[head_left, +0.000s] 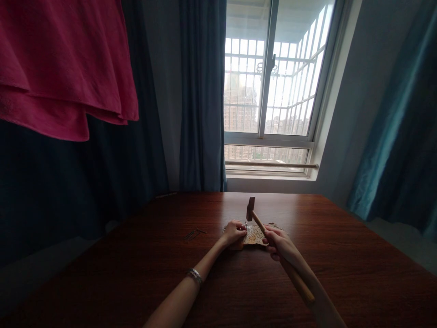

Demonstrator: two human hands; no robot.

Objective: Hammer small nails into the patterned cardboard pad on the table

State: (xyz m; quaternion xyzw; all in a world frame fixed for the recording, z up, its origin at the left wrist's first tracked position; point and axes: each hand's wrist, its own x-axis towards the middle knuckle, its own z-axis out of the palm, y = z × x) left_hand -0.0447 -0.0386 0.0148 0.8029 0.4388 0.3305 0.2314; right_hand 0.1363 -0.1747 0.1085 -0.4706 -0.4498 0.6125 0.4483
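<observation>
My right hand (pixel 278 243) is closed round the wooden handle of a hammer (pixel 251 209), whose dark metal head hangs just above a small wooden block (pixel 254 235) dotted with nail marks. My left hand (pixel 234 231) rests on the left end of that block, fingers pinched on a small nail (pixel 245 224) that stands upright under the hammer head. The hammer's handle runs back past my right wrist toward the camera. A silver bracelet (pixel 194 275) sits on my left wrist.
The block lies on a dark reddish wooden table (pixel 153 273). A few loose nails (pixel 193 235) lie to the left of my hands. Blue curtains and a barred window are behind the table; a pink cloth (pixel 64 68) hangs at upper left.
</observation>
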